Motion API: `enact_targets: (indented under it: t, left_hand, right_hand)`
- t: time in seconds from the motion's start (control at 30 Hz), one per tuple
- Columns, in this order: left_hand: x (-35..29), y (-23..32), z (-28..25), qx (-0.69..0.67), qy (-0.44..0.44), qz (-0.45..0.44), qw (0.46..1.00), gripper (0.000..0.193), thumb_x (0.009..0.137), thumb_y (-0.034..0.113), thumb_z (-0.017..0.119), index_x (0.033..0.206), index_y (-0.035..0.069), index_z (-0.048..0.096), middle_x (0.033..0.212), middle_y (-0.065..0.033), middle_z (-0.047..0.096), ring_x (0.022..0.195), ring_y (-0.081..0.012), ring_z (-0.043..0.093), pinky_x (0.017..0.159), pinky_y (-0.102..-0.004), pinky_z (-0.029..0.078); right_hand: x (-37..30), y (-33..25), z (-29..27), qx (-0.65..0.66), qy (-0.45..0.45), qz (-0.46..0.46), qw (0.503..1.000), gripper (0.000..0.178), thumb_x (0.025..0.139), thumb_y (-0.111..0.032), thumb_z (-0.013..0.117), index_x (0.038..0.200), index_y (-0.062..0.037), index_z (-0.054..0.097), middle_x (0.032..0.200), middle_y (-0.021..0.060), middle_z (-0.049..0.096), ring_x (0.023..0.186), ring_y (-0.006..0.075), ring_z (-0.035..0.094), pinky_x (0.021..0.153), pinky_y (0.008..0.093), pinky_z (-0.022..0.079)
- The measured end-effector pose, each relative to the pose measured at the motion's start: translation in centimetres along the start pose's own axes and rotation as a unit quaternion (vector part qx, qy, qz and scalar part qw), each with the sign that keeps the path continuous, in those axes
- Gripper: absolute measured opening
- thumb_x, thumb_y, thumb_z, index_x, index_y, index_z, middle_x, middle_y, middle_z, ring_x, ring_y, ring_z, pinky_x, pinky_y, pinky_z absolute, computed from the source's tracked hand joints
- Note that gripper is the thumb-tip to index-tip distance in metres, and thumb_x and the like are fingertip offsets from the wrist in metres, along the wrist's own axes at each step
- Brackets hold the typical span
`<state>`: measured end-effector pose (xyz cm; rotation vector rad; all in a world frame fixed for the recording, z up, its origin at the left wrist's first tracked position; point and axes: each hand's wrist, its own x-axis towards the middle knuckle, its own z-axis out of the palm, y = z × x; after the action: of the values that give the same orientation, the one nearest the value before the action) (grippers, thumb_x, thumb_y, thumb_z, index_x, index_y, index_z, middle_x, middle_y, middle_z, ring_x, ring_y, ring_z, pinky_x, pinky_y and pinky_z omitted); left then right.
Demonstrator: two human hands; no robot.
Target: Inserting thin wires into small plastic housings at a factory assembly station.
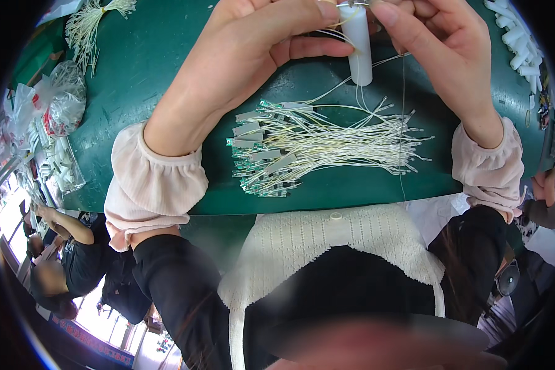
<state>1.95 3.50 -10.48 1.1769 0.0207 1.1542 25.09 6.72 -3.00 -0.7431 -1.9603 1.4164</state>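
Observation:
At the top centre, a smooth white tube [359, 55] hangs between my two hands, its closed rounded end down. My left hand [262, 37] grips it near its upper end, with thin white and yellowish wires running past the fingers. On the other side, my right hand [444, 46] has thumb and fingers pinched together at the tube's top; what lies in that pinch is hidden. Below my hands, a bundle of white wires [345, 142] lies on the green table, with small green circuit boards [262, 157] at its left ends. A thin dark strand [403, 111] hangs down across the wires.
More pale wires [98, 24] lie at the far left, above clear plastic bags [61, 102] of parts. Several white tubes [518, 40] are piled at the far right. The green table's [166, 80] near edge meets my apron. Another person [83, 259] is at lower left.

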Motion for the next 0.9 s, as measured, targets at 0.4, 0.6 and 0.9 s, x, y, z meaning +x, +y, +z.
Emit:
enact_targets:
  t: [0.4, 0.6, 0.9]
  left_hand:
    - [1.5, 3.4, 4.6, -0.05, 0.296, -0.266, 0.916, 0.007, 0.104, 0.007, 0.059, 0.104, 0.001, 0.063, 0.122, -0.0137, 0.069, 0.111, -0.0204, 0.068, 0.095, -0.0333, 0.059]
    - [0.8, 3.9, 5.9, 0.036, 0.267, -0.259, 0.928, 0.009, 0.103, 0.007, 0.055, 0.1, 0.002, 0.061, 0.125, -0.0238, 0.067, 0.12, -0.033, 0.067, 0.094, -0.0338, 0.061]
    - [-1.9, 11.2, 10.6, 0.083, 0.22, -0.1, 0.967, 0.021, 0.093, 0.024, 0.063, 0.089, 0.006, 0.053, 0.108, -0.0218, 0.061, 0.105, -0.0418, 0.067, 0.072, -0.0344, 0.059]
  right_hand:
    - [2.5, 6.5, 0.6, 0.252, -0.045, -0.162, 0.953, 0.012, 0.1, -0.004, 0.065, 0.105, 0.0016, 0.055, 0.084, 0.0028, 0.065, 0.067, 0.0023, 0.057, 0.057, 0.0167, 0.043]
    - [-0.2, 1.0, -1.6, 0.058, -0.056, 0.1, 0.992, 0.013, 0.106, -0.023, 0.059, 0.107, -0.0115, 0.053, 0.065, -0.0064, 0.051, 0.054, -0.0002, 0.044, 0.047, 0.0182, 0.027]
    - [-1.0, 0.2, -2.2, 0.097, -0.197, 0.214, 0.952, 0.016, 0.106, -0.023, 0.057, 0.099, -0.0089, 0.057, 0.065, -0.0059, 0.054, 0.054, -0.0007, 0.044, 0.047, 0.0172, 0.03]
